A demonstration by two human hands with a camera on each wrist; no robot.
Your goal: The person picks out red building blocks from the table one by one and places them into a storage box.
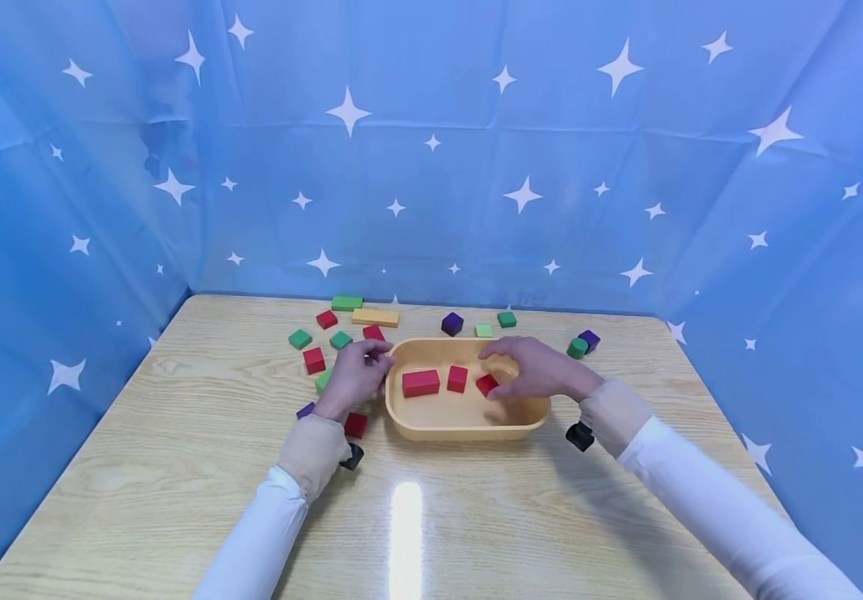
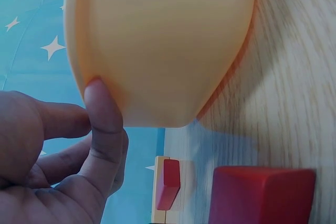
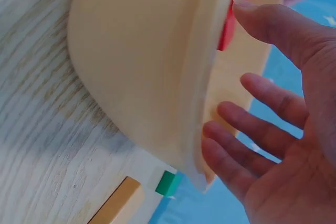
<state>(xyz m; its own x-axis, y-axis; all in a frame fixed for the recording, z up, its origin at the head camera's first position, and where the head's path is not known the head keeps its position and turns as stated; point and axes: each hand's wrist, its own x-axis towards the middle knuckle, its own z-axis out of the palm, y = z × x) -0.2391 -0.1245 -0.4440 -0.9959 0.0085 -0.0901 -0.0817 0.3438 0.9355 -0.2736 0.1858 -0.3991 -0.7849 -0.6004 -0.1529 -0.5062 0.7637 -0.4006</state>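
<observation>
A tan plastic bin [image 1: 469, 433] stands on the table with red blocks inside: a long block [image 1: 420, 383], a cube [image 1: 457, 379] and a smaller red block [image 1: 487, 384] at the right. My left hand [image 1: 358, 377] holds the bin's left end at the rim; in the left wrist view one fingertip presses the outer wall. Over the bin's right end reaches my right hand [image 1: 532, 368], fingers spread and relaxed. Its thumb tip overlaps the small red block in the head view, while the other fingers stay apart from the thumb.
Red, green and purple blocks lie left of the bin, among them a red cube [image 1: 314, 360] and a dark red block [image 1: 355, 425]. Behind it are a yellow plank [image 1: 375, 317] and a purple block [image 1: 452, 323]. A green cylinder [image 1: 577, 348] stands at right. Blue star-patterned cloth [image 1: 431, 167] encloses the table.
</observation>
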